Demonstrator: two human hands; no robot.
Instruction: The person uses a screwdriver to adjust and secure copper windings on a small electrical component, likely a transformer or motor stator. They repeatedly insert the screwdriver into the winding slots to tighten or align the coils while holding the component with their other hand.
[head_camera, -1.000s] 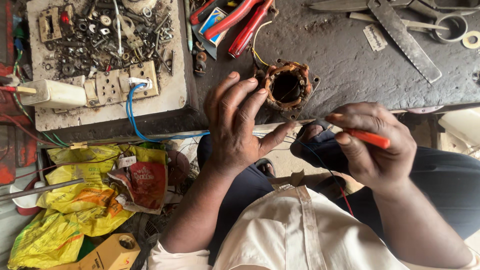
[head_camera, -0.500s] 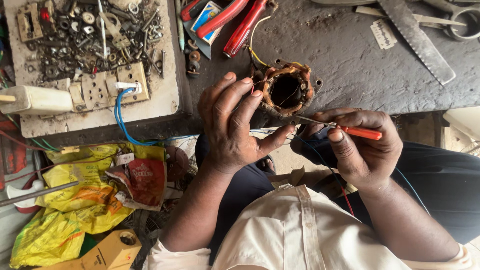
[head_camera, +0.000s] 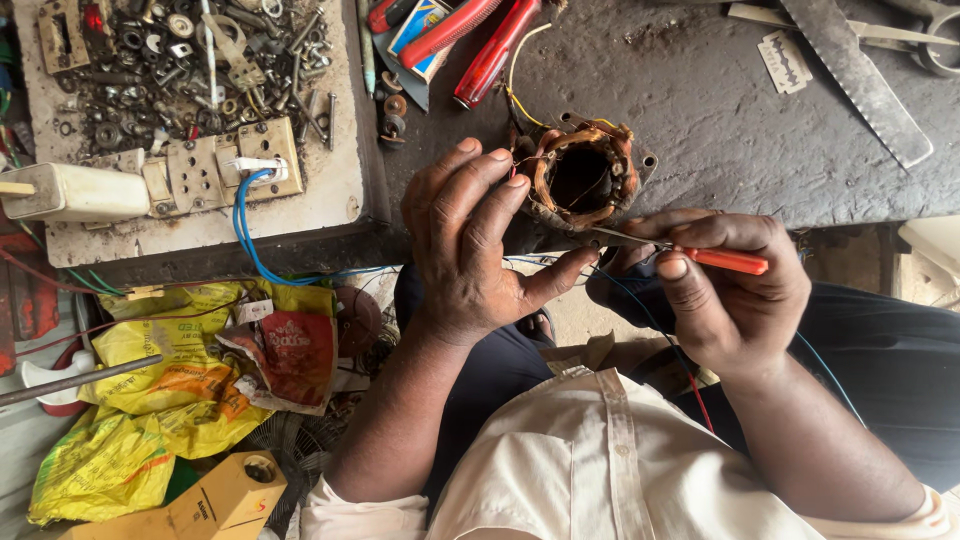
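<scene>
A bare stretch of dark tabletop is left open to the right of the copper-wound stator, bounded farther right by a saw blade and a razor blade. Passage on the left is blocked by a white tray crowded with screws and nuts, and above by red-handled pliers. Below the edge, yellow bags are heaped.

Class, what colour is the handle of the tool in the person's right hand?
Orange-red handle, seen in the head view.
</scene>
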